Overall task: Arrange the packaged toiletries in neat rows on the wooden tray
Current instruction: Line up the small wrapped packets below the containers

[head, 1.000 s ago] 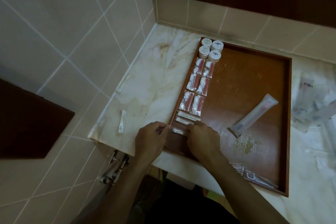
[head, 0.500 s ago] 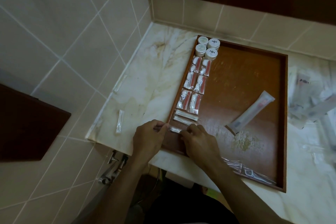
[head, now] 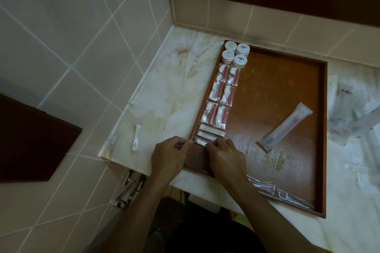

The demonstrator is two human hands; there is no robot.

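**Both hands at a packet on the tray's near-left corner**

Lower centre of the frame: the left hand and right hand pinch the ends of a small clear packet, which lies inside the wooden tray. Above it run two flat packets, red-and-white sachets and four white jars. A long tube packet lies diagonally at centre right.

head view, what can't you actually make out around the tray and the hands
- Head view: the clear packets right of the wooden tray are blurred; contents unreadable.
- Jar lids: print too small.
- Small packet: its ends are hidden by the left hand and right hand.
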